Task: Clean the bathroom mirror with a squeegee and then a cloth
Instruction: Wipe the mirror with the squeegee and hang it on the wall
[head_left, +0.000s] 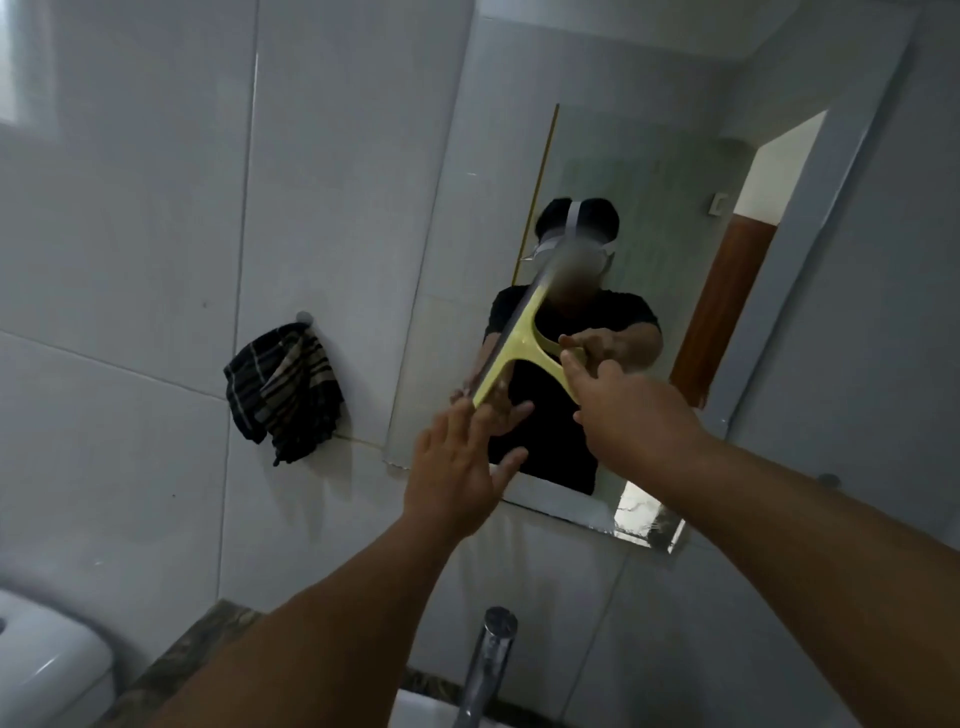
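Grey tiled wall (156, 260), chrome tap (488, 660), white toilet (47, 670)

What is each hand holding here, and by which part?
The right hand holds the yellow squeegee by its handle, blade against the mirror. The left hand is open, fingers straight beside the blade's lower end, holding nothing.

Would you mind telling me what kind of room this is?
Most likely a home bathroom: a wall mirror on pale tiles, a chrome tap over a basin, and a toilet cistern at the lower left.
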